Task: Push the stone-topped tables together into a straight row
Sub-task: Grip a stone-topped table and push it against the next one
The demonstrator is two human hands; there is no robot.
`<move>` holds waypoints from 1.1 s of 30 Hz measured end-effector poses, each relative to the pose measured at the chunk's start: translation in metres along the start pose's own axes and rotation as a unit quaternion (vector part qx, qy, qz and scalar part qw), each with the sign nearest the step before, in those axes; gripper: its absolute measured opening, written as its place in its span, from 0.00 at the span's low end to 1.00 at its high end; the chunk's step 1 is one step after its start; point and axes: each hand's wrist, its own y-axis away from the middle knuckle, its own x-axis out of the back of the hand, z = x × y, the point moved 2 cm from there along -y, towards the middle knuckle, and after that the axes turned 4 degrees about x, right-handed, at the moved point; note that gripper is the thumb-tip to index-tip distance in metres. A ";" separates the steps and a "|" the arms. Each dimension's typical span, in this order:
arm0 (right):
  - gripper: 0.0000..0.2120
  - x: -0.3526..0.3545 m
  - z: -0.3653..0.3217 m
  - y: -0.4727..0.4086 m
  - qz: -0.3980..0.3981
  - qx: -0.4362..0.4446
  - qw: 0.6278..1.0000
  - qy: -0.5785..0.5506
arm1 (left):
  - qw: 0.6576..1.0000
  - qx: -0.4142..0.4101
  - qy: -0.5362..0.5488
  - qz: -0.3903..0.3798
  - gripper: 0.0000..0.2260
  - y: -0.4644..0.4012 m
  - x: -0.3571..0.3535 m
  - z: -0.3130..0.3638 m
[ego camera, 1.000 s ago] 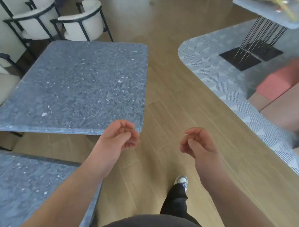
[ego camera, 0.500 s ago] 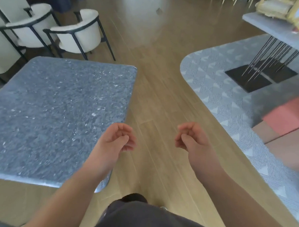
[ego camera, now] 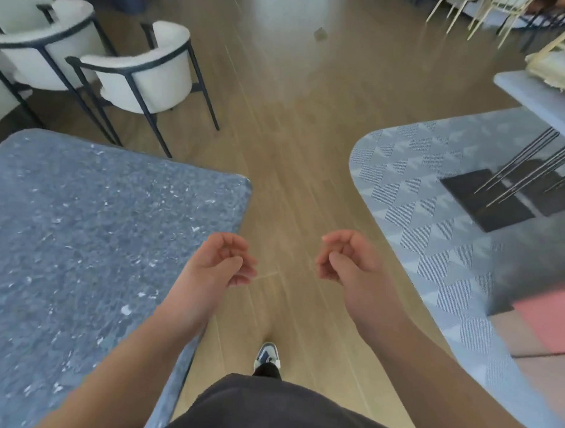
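Dark fabric: I am seeing my dark top (ego camera: 266, 410) filling the bottom edge, with one shoe (ego camera: 267, 355) standing on the wooden floor (ego camera: 291, 123) just beyond it.
Left hand: my left hand (ego camera: 219, 264) is hanging in the air, fingers loosely curled toward the palm and holding nothing; the forearm is crossing over the near right corner of the table.
Right hand: my right hand (ego camera: 347, 262) is hanging beside it, likewise loosely curled and holding nothing, over bare floor.
Task item: the stone-topped table (ego camera: 79, 237) is lying to my left, its speckled blue-grey top filling the left half of the view; neither hand is touching its surface, as far as I am able to tell.
Right side: a patterned grey rug (ego camera: 437, 204) is lying on the floor, carrying a second table (ego camera: 545, 102) with thin metal legs.
Far left: two white armchairs (ego camera: 144, 78) with black frames are standing just behind the stone top.
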 end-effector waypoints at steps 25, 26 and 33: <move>0.14 0.066 -0.056 -0.564 -0.192 0.038 0.980 0.032 | 0.986 -0.020 0.054 0.158 0.10 -0.453 -0.115 0.176; 0.14 0.059 -0.061 -0.584 -0.209 0.042 0.976 0.039 | 0.982 -0.020 0.058 0.180 0.10 -0.463 -0.111 0.180; 0.11 -0.016 -0.088 -0.688 -0.310 0.052 0.949 0.035 | 0.951 -0.030 0.088 0.296 0.11 -0.524 -0.055 0.205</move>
